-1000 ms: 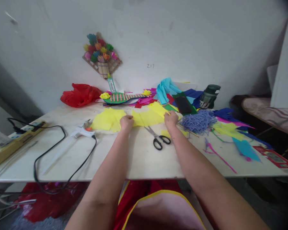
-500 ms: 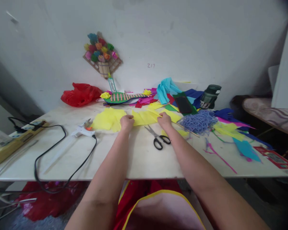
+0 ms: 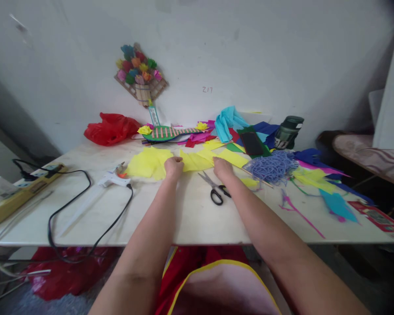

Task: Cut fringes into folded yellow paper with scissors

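Two-handed hold on yellow paper [image 3: 196,162].
From afar I see left hand [image 3: 174,167] and right hand [image 3: 222,169] pinching it, fingers narrow (black-handled scissors [image 3: 212,184] lie nearby).

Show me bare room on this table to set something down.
Bare: between scissors and the table's near edge, and between left forearm and black cord. Crowded: behind the yellow paper, with bottle and phone; at right, around the purple shreds.

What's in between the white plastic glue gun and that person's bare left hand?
A wrinkled sheet of thin yellow paper lies there, between the glue gun and the left hand; the head view shows it.
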A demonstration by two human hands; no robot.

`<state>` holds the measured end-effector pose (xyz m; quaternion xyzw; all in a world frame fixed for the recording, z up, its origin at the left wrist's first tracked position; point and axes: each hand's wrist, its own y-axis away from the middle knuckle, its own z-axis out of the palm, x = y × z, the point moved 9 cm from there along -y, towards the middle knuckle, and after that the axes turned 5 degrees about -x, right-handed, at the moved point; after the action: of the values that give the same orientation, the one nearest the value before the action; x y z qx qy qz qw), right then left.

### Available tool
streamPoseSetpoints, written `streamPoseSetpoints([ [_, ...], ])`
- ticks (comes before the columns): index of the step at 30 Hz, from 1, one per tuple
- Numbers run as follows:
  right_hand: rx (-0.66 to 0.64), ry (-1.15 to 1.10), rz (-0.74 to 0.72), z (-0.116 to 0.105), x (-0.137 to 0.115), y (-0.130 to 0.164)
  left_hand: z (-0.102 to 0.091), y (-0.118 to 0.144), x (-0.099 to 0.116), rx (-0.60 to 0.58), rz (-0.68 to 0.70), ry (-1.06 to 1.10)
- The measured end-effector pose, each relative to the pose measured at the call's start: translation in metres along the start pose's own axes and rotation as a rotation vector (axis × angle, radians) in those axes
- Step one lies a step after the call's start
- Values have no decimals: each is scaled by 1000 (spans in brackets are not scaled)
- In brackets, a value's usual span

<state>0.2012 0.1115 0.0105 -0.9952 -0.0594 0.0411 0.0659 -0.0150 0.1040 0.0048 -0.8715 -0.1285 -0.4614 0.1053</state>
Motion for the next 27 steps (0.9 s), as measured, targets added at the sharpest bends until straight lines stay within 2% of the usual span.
streamPoseSetpoints([
  [8,95,127,-70,-8,-6,2,1,1,3,1,15,-22],
  [13,86,24,-153,-4,-10,0,3,-3,-1,0,20,-2],
  [16,116,-158,-193,-6,0,-4,1,-3,0,7,23,5],
  [19,193,-302,-99,-13,26,-8,-1,-1,1,11,26,6],
  [22,226,-324,-27,-16,44,-9,0,-1,0,6,18,6],
  [27,190,-278,-138,-11,33,-9,0,-2,-2,5,10,13],
])
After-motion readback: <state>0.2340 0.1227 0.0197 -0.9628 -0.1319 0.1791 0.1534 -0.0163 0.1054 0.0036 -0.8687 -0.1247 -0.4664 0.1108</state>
